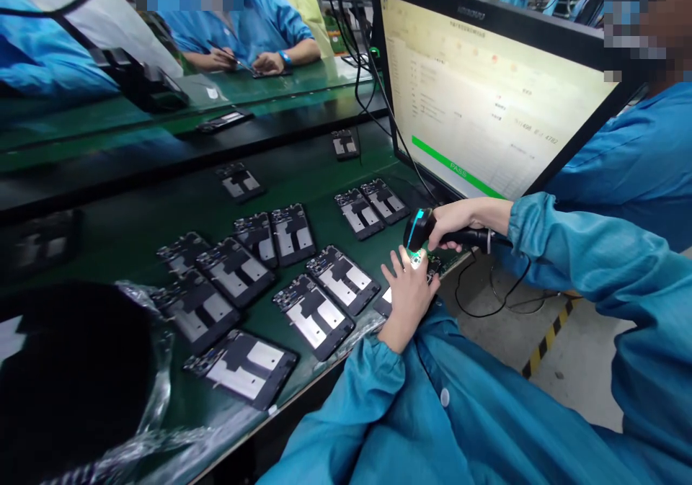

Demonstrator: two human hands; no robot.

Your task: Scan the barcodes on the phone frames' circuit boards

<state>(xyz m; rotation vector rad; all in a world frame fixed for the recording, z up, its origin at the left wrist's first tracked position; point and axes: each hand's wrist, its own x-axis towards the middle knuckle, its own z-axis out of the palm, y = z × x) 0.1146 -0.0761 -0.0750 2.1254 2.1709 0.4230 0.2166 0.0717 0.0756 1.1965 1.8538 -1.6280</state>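
Note:
My right hand (458, 220) is wrapped round the handle of a black barcode scanner (416, 229) with a blue-lit strip. Its head hangs just above my left hand (409, 292), and its light falls on the circuit board by the fingertips. Spread out, the fingers of my left hand lie over a phone without its back cover (385, 302) at the table's edge, hiding most of it. To the left lie two similar open phones, the nearer phone (314, 316) and the farther phone (344, 279), with silver plates and bare boards.
Several more opened phones (241, 366) lie across the green table (303, 182). A monitor (486, 96) showing a green PASS bar stands behind the scanner. At left is a dark round object (70, 377) edged with clear plastic. Co-workers in blue sit opposite and at right; the scanner cable (481, 313) loops down.

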